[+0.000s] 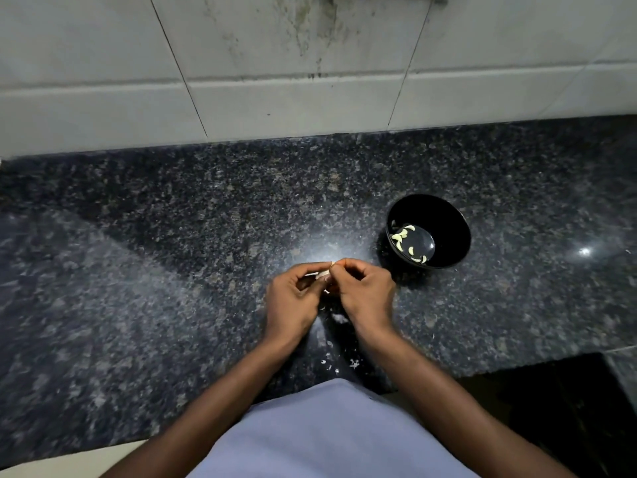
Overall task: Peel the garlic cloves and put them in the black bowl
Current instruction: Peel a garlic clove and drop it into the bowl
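A black bowl (448, 215) stands on the dark granite counter (172, 236), right of my hands. Several pale peeled garlic cloves (403, 234) lie on its bottom. My left hand (296, 301) holds a garlic clove (324, 273) between thumb and fingers, just above the counter. My right hand (365, 291) meets it from the right, and its fingertips pinch the clove's skin at the tip. Most of the clove is hidden by my fingers.
Small white bits of garlic skin (353, 363) lie on the counter between my wrists, near the front edge. A tiled wall (293, 81) rises behind the counter. A dark opening (568, 408) sits below the counter at the lower right.
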